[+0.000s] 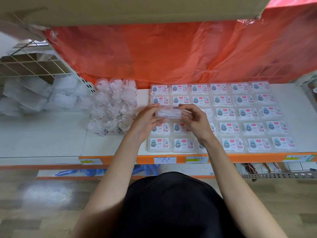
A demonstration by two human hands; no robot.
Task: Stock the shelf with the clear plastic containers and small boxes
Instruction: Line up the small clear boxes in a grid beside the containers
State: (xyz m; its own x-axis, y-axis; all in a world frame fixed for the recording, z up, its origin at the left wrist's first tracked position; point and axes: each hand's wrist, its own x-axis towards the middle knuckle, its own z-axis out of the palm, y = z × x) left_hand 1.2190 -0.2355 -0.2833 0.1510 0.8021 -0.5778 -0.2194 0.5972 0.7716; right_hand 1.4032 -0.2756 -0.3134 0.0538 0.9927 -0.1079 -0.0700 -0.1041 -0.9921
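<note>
Both hands hold one small clear plastic box (169, 113) above the white shelf (51, 134). My left hand (147, 122) grips its left end and my right hand (193, 119) grips its right end. Beneath them lie several rows of flat clear boxes with blue-and-white labels (243, 114), laid in a grid across the shelf's right half. To the left of the grid stands a cluster of round clear containers (113, 107) lying on their sides. My hands and forearms hide part of the grid's left columns.
A red plastic sheet (171, 54) hangs behind the shelf, under a cardboard box (137, 9). A wire basket (30, 66) and white packets (34, 97) sit at the left. The orange shelf edge (223, 158) carries price tags. A lower shelf holds blue items (77, 172).
</note>
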